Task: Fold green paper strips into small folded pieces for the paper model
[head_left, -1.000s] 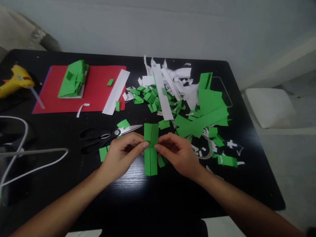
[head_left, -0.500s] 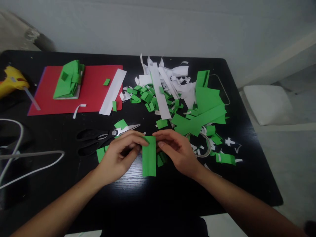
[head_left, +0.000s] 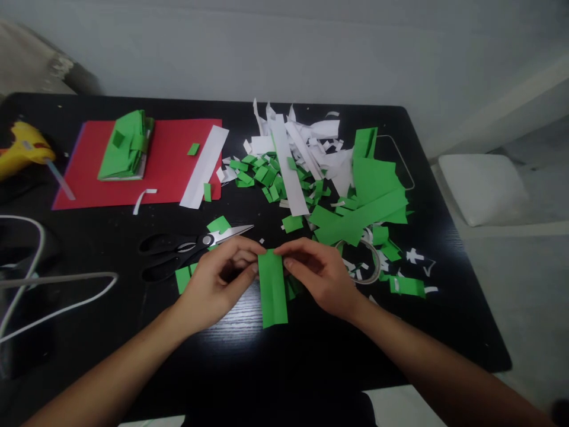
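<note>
Single view: head cam on the person, looking forward and steeply down from the near side of the worktop (head_left: 311,356). Forearms (head_left: 120,362) enter from the bottom corners; fingers (head_left: 246,244) sit close to frame centre, middle distance. Wide framing, reaches the worktop's far and right edges plus the wall (head_left: 200,53) behind. Left frame edge crops the yellow glue gun (head_left: 29,148).

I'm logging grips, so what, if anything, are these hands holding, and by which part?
A green strip, held near its far end: left hand at the left corner, right hand at the right corner.
</note>
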The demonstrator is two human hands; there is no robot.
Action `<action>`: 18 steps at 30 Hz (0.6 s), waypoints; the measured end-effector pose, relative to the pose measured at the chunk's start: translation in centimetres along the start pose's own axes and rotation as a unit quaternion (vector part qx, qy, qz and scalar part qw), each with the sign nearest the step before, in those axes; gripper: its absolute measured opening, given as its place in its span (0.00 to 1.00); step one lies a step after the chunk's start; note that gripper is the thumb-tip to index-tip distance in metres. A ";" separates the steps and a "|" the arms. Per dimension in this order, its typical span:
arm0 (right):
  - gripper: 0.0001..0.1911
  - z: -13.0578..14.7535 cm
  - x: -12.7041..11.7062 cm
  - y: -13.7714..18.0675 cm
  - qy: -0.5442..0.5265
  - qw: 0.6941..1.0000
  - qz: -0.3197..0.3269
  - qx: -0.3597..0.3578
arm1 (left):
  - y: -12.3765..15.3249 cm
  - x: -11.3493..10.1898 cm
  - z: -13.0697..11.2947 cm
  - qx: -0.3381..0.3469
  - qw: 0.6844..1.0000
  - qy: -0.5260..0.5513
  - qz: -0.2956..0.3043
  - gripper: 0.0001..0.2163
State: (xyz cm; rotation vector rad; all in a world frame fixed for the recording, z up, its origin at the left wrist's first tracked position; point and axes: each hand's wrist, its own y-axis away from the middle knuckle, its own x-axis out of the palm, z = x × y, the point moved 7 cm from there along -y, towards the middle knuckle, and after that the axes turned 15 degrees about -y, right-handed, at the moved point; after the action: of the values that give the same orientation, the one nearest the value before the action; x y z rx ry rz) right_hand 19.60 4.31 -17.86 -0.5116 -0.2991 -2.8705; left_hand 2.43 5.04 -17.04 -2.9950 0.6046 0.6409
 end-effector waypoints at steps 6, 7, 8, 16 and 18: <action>0.08 0.1 -0.1 -0.1 0.006 1.000 -0.005 0.000 | -0.1 0.2 0.3 -0.006 1.000 0.005 0.009 0.09; 0.08 0.1 -0.1 -0.1 0.006 1.000 -0.006 0.000 | -0.1 0.1 0.3 -0.005 1.000 0.005 0.006 0.09; 0.08 0.1 -0.1 -0.1 0.006 1.000 -0.007 0.000 | -0.1 0.1 0.2 -0.004 1.000 0.005 0.004 0.10; 0.08 -0.4 -0.3 -0.2 -0.009 1.000 -0.016 0.002 | -0.1 0.0 -0.4 0.020 1.000 0.000 -0.013 0.14; 0.07 -0.4 -0.3 -0.2 -0.006 1.000 -0.014 0.002 | -0.1 0.0 -0.4 0.026 1.000 -0.005 -0.011 0.14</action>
State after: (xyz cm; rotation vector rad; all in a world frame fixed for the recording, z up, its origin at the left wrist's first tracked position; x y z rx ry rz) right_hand 19.67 4.50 -18.33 -0.5270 -0.3165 -2.8938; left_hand 2.62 5.07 -16.73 -2.9447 0.5785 0.6293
